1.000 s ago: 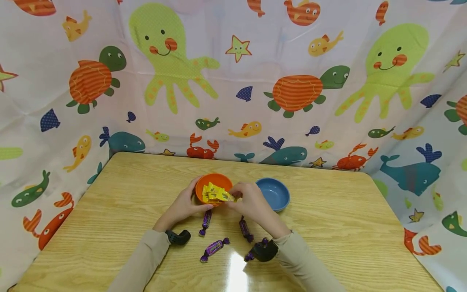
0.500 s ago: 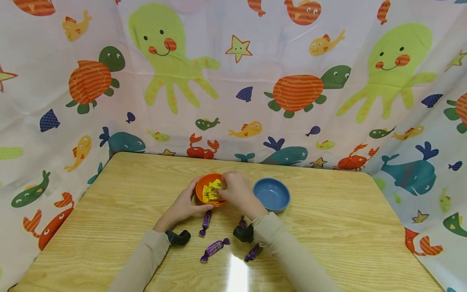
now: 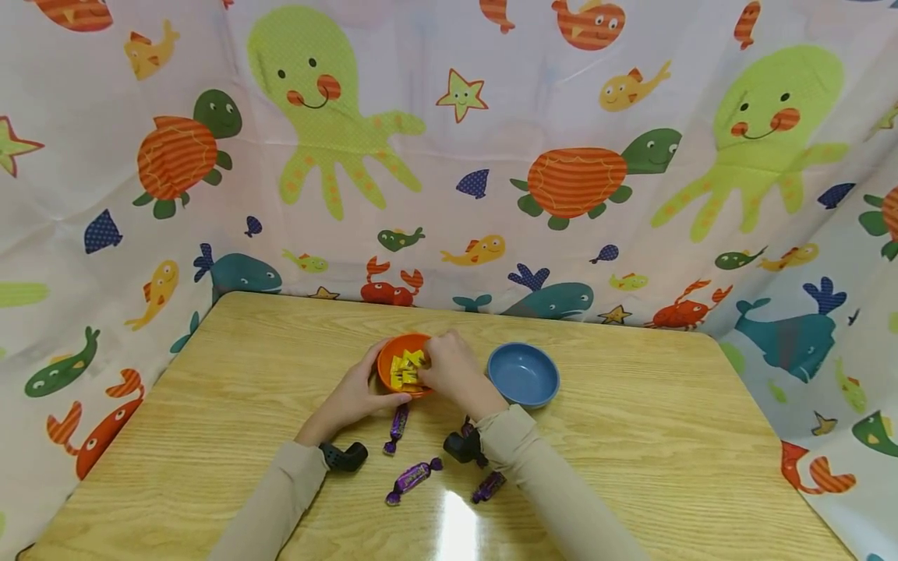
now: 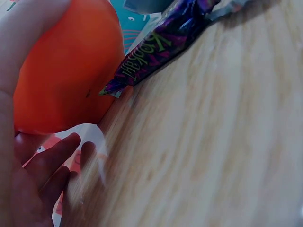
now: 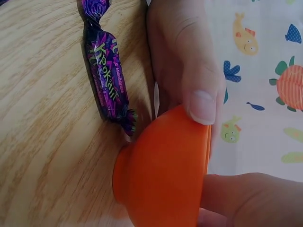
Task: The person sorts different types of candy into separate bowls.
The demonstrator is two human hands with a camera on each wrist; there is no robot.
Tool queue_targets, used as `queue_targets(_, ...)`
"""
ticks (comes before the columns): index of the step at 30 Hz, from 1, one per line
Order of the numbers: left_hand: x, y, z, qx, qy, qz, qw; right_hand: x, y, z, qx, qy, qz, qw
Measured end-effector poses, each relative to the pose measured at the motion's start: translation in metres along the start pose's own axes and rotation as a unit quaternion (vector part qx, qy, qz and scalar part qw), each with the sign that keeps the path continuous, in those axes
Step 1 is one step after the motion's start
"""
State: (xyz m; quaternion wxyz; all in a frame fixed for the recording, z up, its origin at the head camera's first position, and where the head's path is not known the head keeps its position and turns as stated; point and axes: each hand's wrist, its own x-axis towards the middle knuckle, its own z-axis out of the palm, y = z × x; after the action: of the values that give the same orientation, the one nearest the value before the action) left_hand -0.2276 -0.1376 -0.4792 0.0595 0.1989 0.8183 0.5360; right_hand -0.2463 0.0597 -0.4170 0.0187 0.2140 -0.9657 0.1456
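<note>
My left hand [image 3: 356,392] grips an orange bowl [image 3: 401,341] from its left side, thumb along the near rim, fingers round the far wall. Several small yellow-wrapped sweets [image 3: 407,379] lie in the bowl. Over the bowl's right side is my right hand [image 3: 454,372], its fingers reaching inside; the fingertips are hidden, so whether they pinch a sweet is unclear. In the right wrist view, the left thumb presses the rim of the bowl [image 5: 165,161] while the right hand [image 5: 258,196] dips past the edge. A purple-wrapped candy [image 4: 156,47] lies beside the bowl in the left wrist view.
A blue bowl [image 3: 524,375] stands to the right of my right hand. Several purple-wrapped candies lie on the wooden table [image 3: 631,436], one [image 3: 414,478] between the forearms and another [image 3: 489,487] beside the right sleeve. A sea-animal curtain [image 3: 435,171] hangs behind the table.
My right hand was at the orange bowl's near-right rim with a yellow sweet at its fingers; it has moved up and left, over the bowl. The left hand keeps its grip.
</note>
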Motion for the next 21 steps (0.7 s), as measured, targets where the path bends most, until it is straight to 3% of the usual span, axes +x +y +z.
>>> queue_targets(3,-0.005,0.014,-0.002,0.004,-0.002,-0.001,1.0,-0.001,0.0,-0.001,0.004,-0.002,-0.001,1.0)
queue_targets(12,0.004,-0.026,0.003,-0.003,0.006,-0.002,1.0,-0.007,0.002,-0.012,0.07,0.001,-0.001,0.9975)
queue_targets(21,0.006,-0.032,0.004,0.0,0.008,0.014,0.9999,-0.024,0.003,-0.031,0.122,0.034,-0.026,0.9916)
